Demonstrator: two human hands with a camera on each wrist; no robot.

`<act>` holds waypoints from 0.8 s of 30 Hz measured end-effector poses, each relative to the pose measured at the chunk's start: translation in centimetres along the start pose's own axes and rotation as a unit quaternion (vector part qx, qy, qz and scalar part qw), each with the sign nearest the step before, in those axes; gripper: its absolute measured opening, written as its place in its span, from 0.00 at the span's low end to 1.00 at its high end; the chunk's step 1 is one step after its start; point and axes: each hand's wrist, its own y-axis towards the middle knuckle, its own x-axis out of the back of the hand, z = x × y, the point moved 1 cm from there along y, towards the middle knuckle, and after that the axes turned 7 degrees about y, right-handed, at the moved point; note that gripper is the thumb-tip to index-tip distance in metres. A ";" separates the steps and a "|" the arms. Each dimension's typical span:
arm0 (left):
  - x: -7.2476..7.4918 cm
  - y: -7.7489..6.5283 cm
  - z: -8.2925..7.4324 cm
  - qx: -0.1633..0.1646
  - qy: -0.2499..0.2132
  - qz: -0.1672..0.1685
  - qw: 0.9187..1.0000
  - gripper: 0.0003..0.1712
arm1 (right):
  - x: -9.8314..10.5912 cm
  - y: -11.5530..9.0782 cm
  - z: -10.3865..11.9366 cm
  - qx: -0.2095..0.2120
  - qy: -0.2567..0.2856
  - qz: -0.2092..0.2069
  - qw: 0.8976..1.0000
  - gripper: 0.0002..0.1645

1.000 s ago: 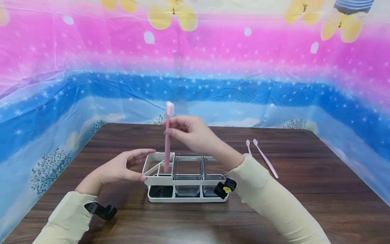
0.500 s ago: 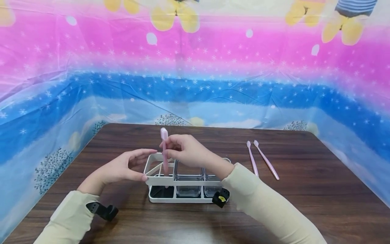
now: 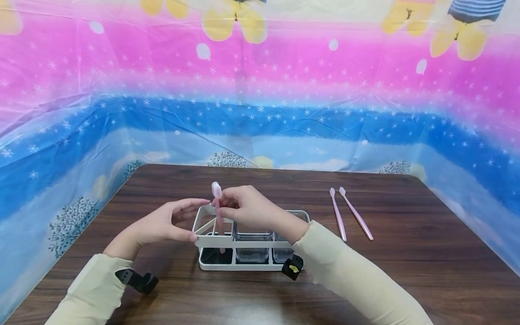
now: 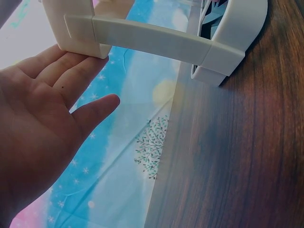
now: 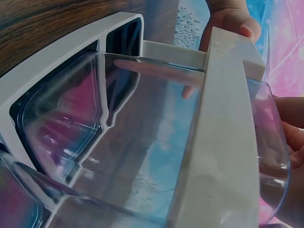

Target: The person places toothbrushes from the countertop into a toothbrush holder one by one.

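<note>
In the head view, my right hand (image 3: 252, 205) pinches a pink toothbrush (image 3: 219, 212) near its head. The brush stands nearly upright, bristles up, its handle down through the divided left section of a white toothbrush holder (image 3: 211, 241). My left hand (image 3: 158, 223) holds the holder's left end, thumb at the front corner and fingers at the back corner. In the left wrist view, fingers (image 4: 71, 71) lie against the holder's upper band. Through a clear cup (image 5: 156, 104), the right wrist view shows the brush handle (image 5: 156, 69) slanting across. A second clear cup (image 3: 284, 257) sits at the holder's right.
Two more pink toothbrushes, one nearer (image 3: 338, 214) and one farther right (image 3: 356, 213), lie on the dark wooden table (image 3: 414, 253). A patterned curtain (image 3: 260, 117) rises behind the table. Black cameras, such as the left one (image 3: 138, 280), are strapped to both wrists.
My right hand has come down with the toothbrush, whose handle has passed from above the left section to down inside it. The left hand stays at the holder's end.
</note>
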 end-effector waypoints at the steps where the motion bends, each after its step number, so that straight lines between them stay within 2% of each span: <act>1: 0.0 0.0 0.0 0.000 0.000 0.000 1.000 0.41 | 0.0 0.0 0.0 -0.002 0.000 0.000 1.000 0.09; 11: 0.0 0.0 -0.2 0.002 0.011 -0.002 1.000 0.41 | -0.2 0.0 -0.1 -0.005 0.013 -0.002 1.000 0.10; 24: 0.0 0.0 -0.5 0.005 0.006 0.000 1.000 0.41 | -0.2 -0.2 0.1 -0.001 -0.011 -0.013 1.000 0.11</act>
